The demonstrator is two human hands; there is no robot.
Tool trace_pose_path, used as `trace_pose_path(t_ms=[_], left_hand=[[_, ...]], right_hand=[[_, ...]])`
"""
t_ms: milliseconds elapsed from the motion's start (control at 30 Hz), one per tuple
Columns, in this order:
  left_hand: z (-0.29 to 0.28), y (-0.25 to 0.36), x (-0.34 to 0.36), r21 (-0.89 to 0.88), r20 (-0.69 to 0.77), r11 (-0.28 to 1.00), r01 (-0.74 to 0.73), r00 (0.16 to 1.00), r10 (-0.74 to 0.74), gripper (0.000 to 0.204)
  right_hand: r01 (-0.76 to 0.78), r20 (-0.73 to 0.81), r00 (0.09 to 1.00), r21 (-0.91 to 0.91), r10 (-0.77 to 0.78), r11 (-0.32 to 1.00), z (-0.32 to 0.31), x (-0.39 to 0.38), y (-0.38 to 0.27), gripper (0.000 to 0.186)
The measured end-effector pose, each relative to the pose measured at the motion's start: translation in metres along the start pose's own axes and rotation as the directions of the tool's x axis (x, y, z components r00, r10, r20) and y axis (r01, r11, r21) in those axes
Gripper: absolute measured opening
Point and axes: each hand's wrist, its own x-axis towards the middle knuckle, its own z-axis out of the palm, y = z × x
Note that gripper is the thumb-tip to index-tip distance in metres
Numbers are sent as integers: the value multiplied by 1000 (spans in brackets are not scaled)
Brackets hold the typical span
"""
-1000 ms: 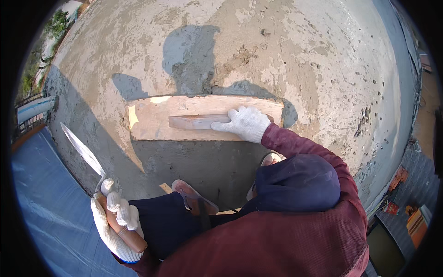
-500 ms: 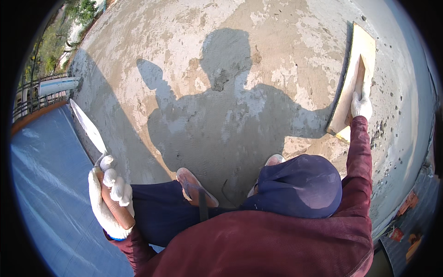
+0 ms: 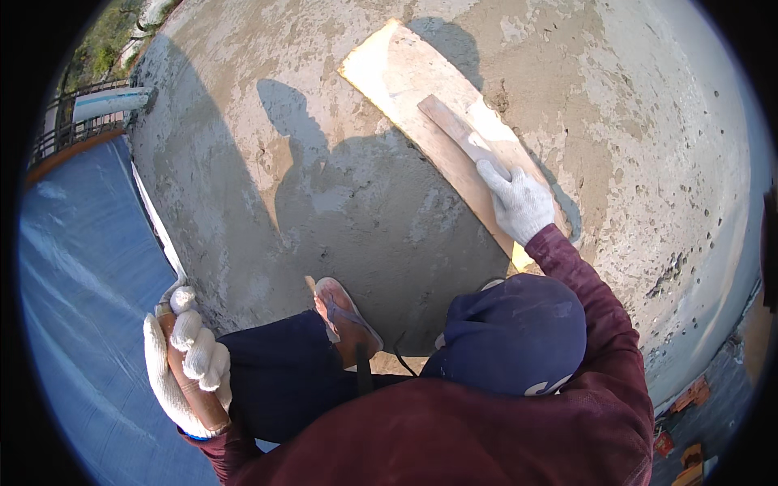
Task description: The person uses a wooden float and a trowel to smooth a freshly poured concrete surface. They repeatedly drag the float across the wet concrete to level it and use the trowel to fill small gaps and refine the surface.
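My right hand [image 3: 523, 202], in a white knit glove, grips the handle of a long wooden float [image 3: 486, 130]. The float lies slantwise over the patchy grey mortar surface [image 3: 381, 215], its far end pointing up and to the left. My left hand [image 3: 190, 356], gloved too, is closed round the brown wooden handle of a pointing trowel [image 3: 190, 381]. The trowel's pale blade [image 3: 154, 215] is turned nearly edge-on and points away from me, above the border between the mortar and a blue sheet.
The blue sheet [image 3: 89, 308] spreads along the left side. At the far left are a pale pipe [image 3: 112, 103] and a dark railing. Small dark crumbs [image 3: 668, 275] dot the mortar at right. Orange brick-like pieces [image 3: 691, 394] lie at the lower right. My sandalled foot [image 3: 347, 312] stands on the mortar.
My right hand has swept the float leftward from the far right and turned it to slant the other way. The trowel in my left hand has rotated, its blade now showing narrower.
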Motion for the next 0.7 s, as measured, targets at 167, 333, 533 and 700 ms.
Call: trace_pose_path(t_ms=[167, 333, 533, 700], left_hand=[[46, 11, 41, 96, 359, 995, -24, 933, -13, 46], [106, 8, 85, 305, 296, 920, -246, 943, 154, 48], [35, 51, 79, 314, 308, 905, -289, 932, 191, 48], [4, 48, 88, 332, 208, 903, -271, 955, 210, 46]], right_hand=[[-10, -61, 998, 20, 11, 1000, -8, 179, -30, 63], [19, -154, 988, 220, 15, 975, -42, 206, -54, 42], [-417, 356, 909, 750, 218, 513, -40, 5, -3, 44], [-290, 207, 947, 231, 245, 929, -28, -98, 43, 44]])
